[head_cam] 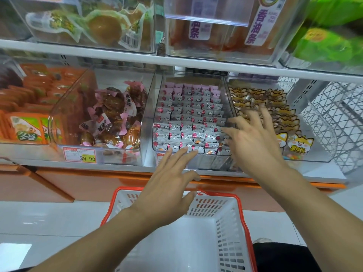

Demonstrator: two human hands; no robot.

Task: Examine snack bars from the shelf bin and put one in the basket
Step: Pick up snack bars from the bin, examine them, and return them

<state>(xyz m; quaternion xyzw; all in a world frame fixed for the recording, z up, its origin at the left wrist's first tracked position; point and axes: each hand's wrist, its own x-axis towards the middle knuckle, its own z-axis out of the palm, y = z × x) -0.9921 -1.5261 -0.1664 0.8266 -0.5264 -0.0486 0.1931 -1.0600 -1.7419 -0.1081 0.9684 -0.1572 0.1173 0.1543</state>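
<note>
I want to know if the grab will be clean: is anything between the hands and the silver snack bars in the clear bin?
Nothing visible blocks them. The clear bin is open on top, the right hand is spread above the silver snack bars, and the left hand is at the bin's front wall. The white basket sits empty below.

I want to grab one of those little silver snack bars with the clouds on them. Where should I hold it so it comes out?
Pinch the top edge of one bar in the front rows of the silver snack bars, coming from above and the front. They stand packed in tidy rows inside the clear bin, so only their upper edges are free. The right hand, open, is closest; the left hand is open too.
</note>
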